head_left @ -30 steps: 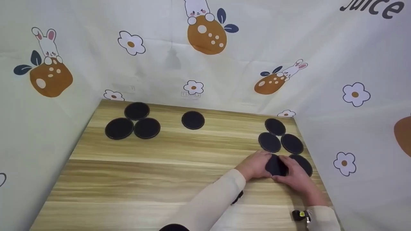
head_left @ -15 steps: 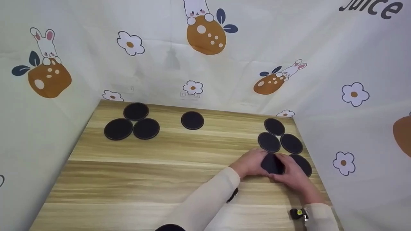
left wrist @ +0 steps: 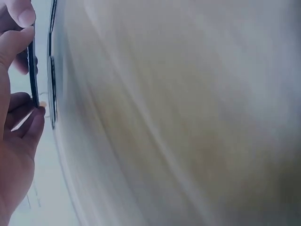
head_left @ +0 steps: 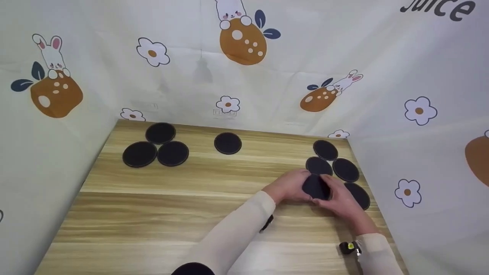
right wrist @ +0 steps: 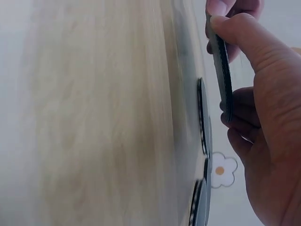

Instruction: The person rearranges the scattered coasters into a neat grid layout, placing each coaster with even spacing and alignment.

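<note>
Both hands hold a round black coaster above the right part of the wooden table. The left hand grips its left edge, and the right hand has thumb and fingers on its right edge. Seen edge-on in the right wrist view, the held coaster is apart from the table, with the thumbs close together at one end. In the left wrist view, fingers of the left hand pinch the rim. Just beyond the hands lies another black coaster, partly covered by the held one.
More black coasters lie flat at the right: one at the back, one near the edge, one behind the right hand. Three coasters cluster at back left; a single coaster lies between. Printed curtains surround the table.
Both hands have moved left and slightly away from the person with the held coaster, which now overlaps the view of the coaster behind it. The lying coasters keep their arrangement.
</note>
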`<state>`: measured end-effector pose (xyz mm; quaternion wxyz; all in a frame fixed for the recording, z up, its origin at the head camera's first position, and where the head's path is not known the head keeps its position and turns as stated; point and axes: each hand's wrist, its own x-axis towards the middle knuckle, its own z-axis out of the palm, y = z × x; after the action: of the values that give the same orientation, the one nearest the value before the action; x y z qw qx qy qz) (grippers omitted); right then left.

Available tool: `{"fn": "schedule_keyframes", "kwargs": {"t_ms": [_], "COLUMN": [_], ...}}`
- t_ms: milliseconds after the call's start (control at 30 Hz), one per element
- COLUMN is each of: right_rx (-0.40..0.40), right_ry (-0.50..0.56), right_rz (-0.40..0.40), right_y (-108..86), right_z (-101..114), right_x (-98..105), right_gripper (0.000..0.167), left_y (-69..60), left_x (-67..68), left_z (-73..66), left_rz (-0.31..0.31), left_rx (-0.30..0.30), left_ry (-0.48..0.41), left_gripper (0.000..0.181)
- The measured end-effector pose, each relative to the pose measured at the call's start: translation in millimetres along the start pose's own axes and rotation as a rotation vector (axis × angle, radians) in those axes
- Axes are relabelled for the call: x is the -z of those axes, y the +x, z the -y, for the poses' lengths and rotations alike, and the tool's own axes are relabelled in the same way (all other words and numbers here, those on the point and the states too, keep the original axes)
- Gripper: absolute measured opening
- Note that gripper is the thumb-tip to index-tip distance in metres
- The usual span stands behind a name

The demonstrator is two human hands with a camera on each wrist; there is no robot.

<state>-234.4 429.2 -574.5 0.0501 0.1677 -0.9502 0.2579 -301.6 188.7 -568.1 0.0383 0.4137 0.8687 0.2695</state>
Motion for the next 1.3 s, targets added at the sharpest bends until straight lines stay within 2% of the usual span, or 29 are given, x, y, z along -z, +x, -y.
{"fn": "schedule_keyframes", "kwargs": {"t_ms": [267, 567, 833, 1033, 1300], "right_rx": [0.006, -0.02, 0.078, 0.085, 0.094], "right_ry": [0.016, 0.056, 0.046, 0.024, 0.059], "right_rz": [0.04, 0.07, 0.061, 0.093, 0.124], "right_y": [24.9, 57.2, 88.9, 110.7, 136.7], "right_z": [14, 38, 57, 66, 80], "right_x": [-11, -23, -29, -34, -36], "right_gripper": [0.094, 0.096, 0.096, 0.1, 0.102], "left_y": [-14.4, -30.9, -40.5, -48.2, -55.1], "left_x": [15.8, 47.3, 66.7, 77.5, 99.2], "left_z": [21.5, 45.8, 68.9, 84.2, 98.9], "left_rz": [0.008, 0.019, -0.013, -0.043, -0.04], "left_rx": [0.054, 0.119, 0.132, 0.153, 0.186], "left_ry": [-0.048, -0.035, -0.049, -0.078, -0.079], "left_gripper": [0.079, 0.083, 0.085, 0.087, 0.09]}}
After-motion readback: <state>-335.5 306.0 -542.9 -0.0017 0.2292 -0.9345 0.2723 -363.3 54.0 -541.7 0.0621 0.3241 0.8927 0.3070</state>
